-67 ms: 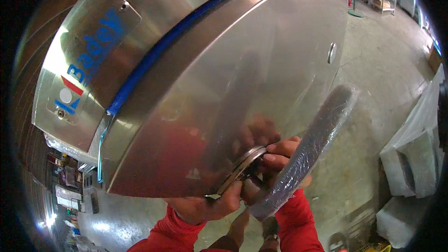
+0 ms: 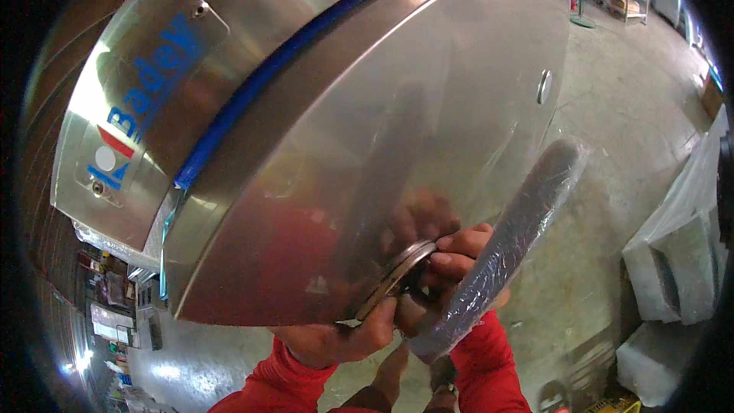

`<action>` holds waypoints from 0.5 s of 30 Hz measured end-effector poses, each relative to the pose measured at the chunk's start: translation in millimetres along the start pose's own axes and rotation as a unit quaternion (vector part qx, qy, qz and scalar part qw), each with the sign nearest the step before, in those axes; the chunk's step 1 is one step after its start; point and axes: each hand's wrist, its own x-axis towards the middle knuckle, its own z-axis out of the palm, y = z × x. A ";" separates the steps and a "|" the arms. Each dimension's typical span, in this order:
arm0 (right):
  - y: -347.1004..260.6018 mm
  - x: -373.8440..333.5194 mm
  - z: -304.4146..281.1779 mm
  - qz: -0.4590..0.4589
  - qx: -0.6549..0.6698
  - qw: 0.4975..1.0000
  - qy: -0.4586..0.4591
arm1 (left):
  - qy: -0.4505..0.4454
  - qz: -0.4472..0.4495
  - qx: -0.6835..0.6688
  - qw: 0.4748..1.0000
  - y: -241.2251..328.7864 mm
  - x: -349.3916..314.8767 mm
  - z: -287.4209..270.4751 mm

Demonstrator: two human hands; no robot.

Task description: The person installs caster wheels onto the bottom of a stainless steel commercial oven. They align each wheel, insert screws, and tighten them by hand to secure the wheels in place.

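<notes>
A large brushed stainless-steel door [image 2: 428, 145] stands tilted across my view, its surface mirroring my hands. Near its lower end is a round metal plate with a raised rim [image 2: 396, 275]. Beside the plate stands out a long, dark handle wrapped in clear film [image 2: 511, 248]; where they join is mostly hidden. My left hand [image 2: 336, 343] is closed at the plate's lower end, its thumb against the rim and its other fingers behind the door's edge. My right hand [image 2: 462, 256] pinches the plate's upper end with its fingertips; the handle covers part of this hand.
A blue strip [image 2: 283, 65] runs along the seam between the door and a steel housing [image 2: 138, 107] on the left. A small oval fitting [image 2: 544, 87] sits on the door's right edge. Plastic-wrapped blocks [image 2: 677, 268] stand at the right on the concrete floor [image 2: 612, 145].
</notes>
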 end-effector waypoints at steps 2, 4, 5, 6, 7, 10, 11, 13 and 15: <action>-3.1 -3.5 3.1 0.017 -0.010 1.000 0.006 | -0.016 0.008 0.001 1.000 -2.1 -3.8 -1.6; -4.4 -3.9 3.1 0.038 -0.023 0.999 0.006 | -0.031 0.016 0.008 0.999 -3.0 -6.2 -2.6; -3.6 -2.6 2.4 0.025 -0.007 1.000 0.007 | -0.039 0.019 0.015 0.999 -4.1 -5.8 -2.6; -3.3 -1.0 0.2 0.030 0.016 0.999 0.015 | -0.048 0.022 0.027 0.998 -3.9 -5.7 -2.6; -0.6 2.5 -1.6 0.006 0.027 1.000 0.015 | -0.056 0.061 0.040 0.996 -5.1 -4.0 -0.2; 5.8 10.9 -6.0 0.038 0.020 0.999 -0.008 | -0.043 0.013 0.002 0.999 -8.7 1.3 2.5; 8.2 14.0 -5.7 0.019 0.023 0.999 -0.011 | -0.042 0.003 -0.002 0.999 -10.0 3.7 2.4; 9.0 15.5 -2.6 0.027 0.039 0.999 0.011 | -0.071 -0.003 0.036 0.997 -10.0 4.8 -2.2; 7.4 14.4 1.4 0.048 0.057 0.997 0.029 | -0.136 0.034 0.120 0.983 -9.4 2.5 -7.8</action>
